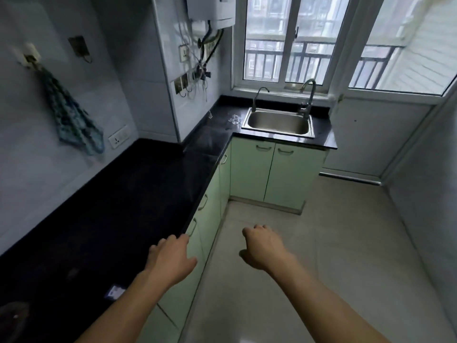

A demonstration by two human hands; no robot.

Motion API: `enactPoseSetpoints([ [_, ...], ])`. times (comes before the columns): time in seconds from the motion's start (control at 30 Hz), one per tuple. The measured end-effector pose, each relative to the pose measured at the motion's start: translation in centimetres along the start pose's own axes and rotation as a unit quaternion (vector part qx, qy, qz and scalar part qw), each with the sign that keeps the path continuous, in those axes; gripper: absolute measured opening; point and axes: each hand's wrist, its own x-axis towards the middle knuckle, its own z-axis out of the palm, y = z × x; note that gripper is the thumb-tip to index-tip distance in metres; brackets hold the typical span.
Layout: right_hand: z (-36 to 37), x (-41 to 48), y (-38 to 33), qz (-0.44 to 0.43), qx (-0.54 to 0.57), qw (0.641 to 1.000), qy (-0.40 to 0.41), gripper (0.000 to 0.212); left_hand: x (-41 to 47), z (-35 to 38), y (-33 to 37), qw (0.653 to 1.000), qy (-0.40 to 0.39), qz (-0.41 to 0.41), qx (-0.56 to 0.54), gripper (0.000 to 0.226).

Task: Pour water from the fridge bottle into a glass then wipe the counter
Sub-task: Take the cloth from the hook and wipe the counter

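A black L-shaped counter (118, 201) runs along the left wall and turns right to a steel sink (278, 121). A clear glass (235, 119) seems to stand on the counter just left of the sink, too small to tell well. A blue-green cloth (71, 115) hangs from a wall hook on the left. My left hand (170, 258) hovers at the counter's front edge, fingers apart and holding nothing. My right hand (262, 246) is out over the floor with fingers curled loosely downward, also holding nothing. No bottle or fridge is in view.
Pale green cabinets (269, 169) sit under the counter. Two taps (308, 97) stand behind the sink below a window. A small blue-white item (115, 292) lies on the counter near my left forearm. A dark round object (13, 315) sits at the bottom left. Beige tiled floor (333, 243) spreads right.
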Motion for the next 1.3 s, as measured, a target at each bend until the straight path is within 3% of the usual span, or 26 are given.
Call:
enactPoseSetpoints([
  [0.17,-2.4,8.8,0.3,-0.050,-0.011,0.999,-0.009,0.047,6.5,-1.9,-0.2,0.999,0.006,-0.045,-0.009,0.049],
  [0.43,-5.7,24.2,-5.3,-0.145,-0.026,0.989,0.008,0.043,18.1,-4.8,-6.9,0.991,0.024,-0.127,-0.043,0.047],
  [0.8,-9.4,41.3,-14.3,-0.255,-0.026,0.964,-0.073,0.038,28.8,-9.4,-15.3,0.968,0.058,-0.220,-0.107,0.046],
  [0.93,-10.9,47.8,-19.6,-0.322,0.002,0.942,-0.090,0.041,31.5,-12.3,-19.7,0.942,0.111,-0.287,-0.137,0.048],
  [1.1,-14.6,55.6,-27.6,-0.418,0.021,0.905,-0.082,0.049,34.9,-18.7,-25.1,0.888,0.235,-0.361,-0.162,0.040],
  [1.3,-19.3,62.0,-38.0,-0.498,0.188,0.843,-0.076,0.035,39.4,-26.1,-30.4,0.801,0.383,-0.439,-0.136,0.039],
])
